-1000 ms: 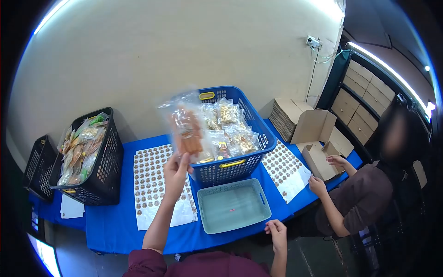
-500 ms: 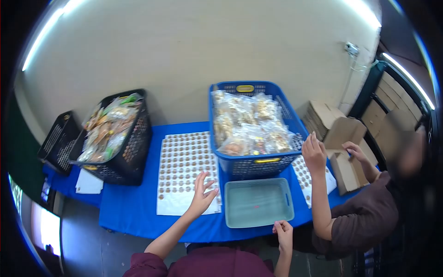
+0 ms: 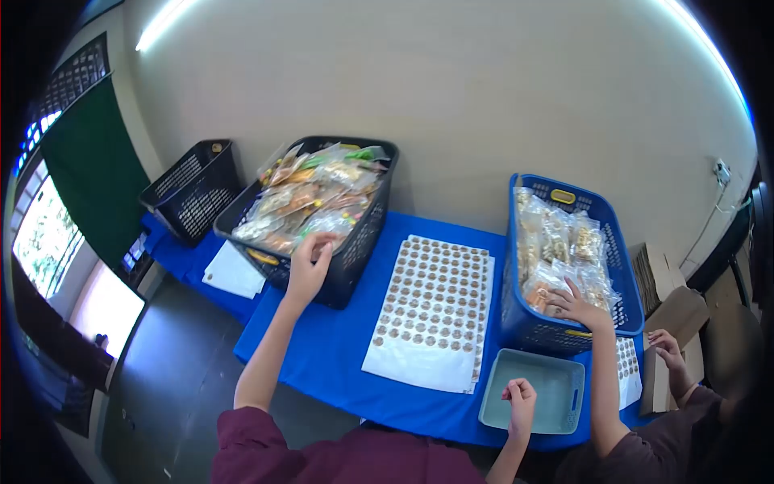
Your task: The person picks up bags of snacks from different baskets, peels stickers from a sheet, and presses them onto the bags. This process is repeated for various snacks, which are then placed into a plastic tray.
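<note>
My left hand (image 3: 308, 270) is at the front rim of a black basket (image 3: 367, 234), its slightly bent fingers apart and close to the clear packets (image 3: 310, 202) heaped inside. No packet shows in its grasp. Over the green tray (image 3: 493, 410) is my right hand (image 3: 521, 407), fingers curled and thumb pressed against them; anything in that pinch is too small to make out. Between the baskets lie sheets of round brown stickers (image 3: 431, 302) on the blue cloth.
A co-worker's hand (image 3: 582, 308) reaches onto packets in the blue basket (image 3: 629, 282); their other hand (image 3: 667, 348) is by a cardboard box (image 3: 679, 319). Another black basket (image 3: 193, 189) stands at far left. White sheets (image 3: 234, 270) lie near it.
The view has turned left. My left hand has moved from above the sticker sheets to the black basket. My right hand is now over the tray. The co-worker's hand has lowered into the blue basket.
</note>
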Action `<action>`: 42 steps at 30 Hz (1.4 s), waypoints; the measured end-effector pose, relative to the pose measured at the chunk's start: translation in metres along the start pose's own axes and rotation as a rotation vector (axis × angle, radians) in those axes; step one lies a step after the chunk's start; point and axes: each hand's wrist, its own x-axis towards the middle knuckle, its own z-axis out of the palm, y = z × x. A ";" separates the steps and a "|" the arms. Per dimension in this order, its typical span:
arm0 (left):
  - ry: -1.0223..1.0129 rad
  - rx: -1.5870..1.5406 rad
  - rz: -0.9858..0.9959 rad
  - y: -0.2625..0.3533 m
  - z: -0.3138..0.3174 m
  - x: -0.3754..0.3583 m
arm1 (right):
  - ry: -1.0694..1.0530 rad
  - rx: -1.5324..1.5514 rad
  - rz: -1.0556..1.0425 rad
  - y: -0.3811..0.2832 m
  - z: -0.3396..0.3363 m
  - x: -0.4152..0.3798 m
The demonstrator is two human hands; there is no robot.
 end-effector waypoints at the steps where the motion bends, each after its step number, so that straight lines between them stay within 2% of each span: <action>1: 0.038 -0.027 -0.014 -0.007 -0.009 0.005 | -0.022 -0.016 0.002 0.001 0.009 -0.001; 4: 0.040 0.170 0.016 -0.028 -0.040 0.021 | -0.058 -0.063 -0.009 0.000 0.033 0.003; 9: 0.037 0.297 0.059 -0.061 -0.081 0.033 | -0.028 -0.105 -0.012 0.011 0.055 0.005; 13: -0.040 0.298 -0.052 -0.083 -0.110 0.043 | -0.022 -0.097 -0.004 0.019 0.083 -0.005; 16: -0.211 0.364 -0.072 -0.114 -0.127 0.063 | -0.066 -0.132 -0.020 0.026 0.096 -0.018; 17: -0.365 0.387 -0.128 -0.126 -0.133 0.072 | -0.071 -0.140 0.009 0.028 0.096 -0.023; 20: -0.777 0.634 -0.518 -0.133 -0.137 0.094 | -0.025 -0.182 0.006 0.032 0.093 -0.039; 21: -0.786 0.689 -0.467 -0.153 -0.135 0.099 | 0.008 -0.201 0.024 0.036 0.088 -0.046; 24: -0.951 0.833 -0.594 -0.160 -0.118 0.107 | 0.087 -0.214 0.062 0.042 0.074 -0.069; 25: -0.967 0.868 -0.472 -0.176 -0.115 0.108 | 0.122 -0.203 0.075 0.049 0.067 -0.075; 28: -0.761 0.664 -0.500 -0.185 -0.116 0.109 | 0.189 -0.251 0.090 0.062 0.055 -0.091; 29: -0.526 0.679 -0.288 -0.163 -0.116 0.094 | 0.198 -0.254 0.084 0.063 0.054 -0.094; 31: -0.157 0.427 0.095 -0.156 -0.121 0.078 | 0.200 -0.250 0.077 0.063 0.059 -0.101; 32: -0.045 0.208 0.119 -0.132 -0.122 0.066 | 0.204 -0.248 0.069 0.063 0.063 -0.102; 33: 0.026 -0.258 -0.063 -0.101 -0.120 0.050 | 0.194 -0.251 0.067 0.062 0.067 -0.101; 34: 0.040 -0.364 -0.010 -0.082 -0.120 0.038 | 0.184 -0.253 0.071 0.060 0.072 -0.100; 36: -0.020 -0.478 -0.035 -0.057 -0.118 0.014 | 0.123 -0.266 0.098 0.061 0.085 -0.099; 39: -0.063 -0.168 0.061 -0.025 -0.107 -0.002 | -0.040 -0.316 0.127 0.061 0.112 -0.086; 42: -0.022 -0.322 -0.002 -0.032 -0.092 -0.011 | -0.204 -0.343 0.116 0.054 0.141 -0.074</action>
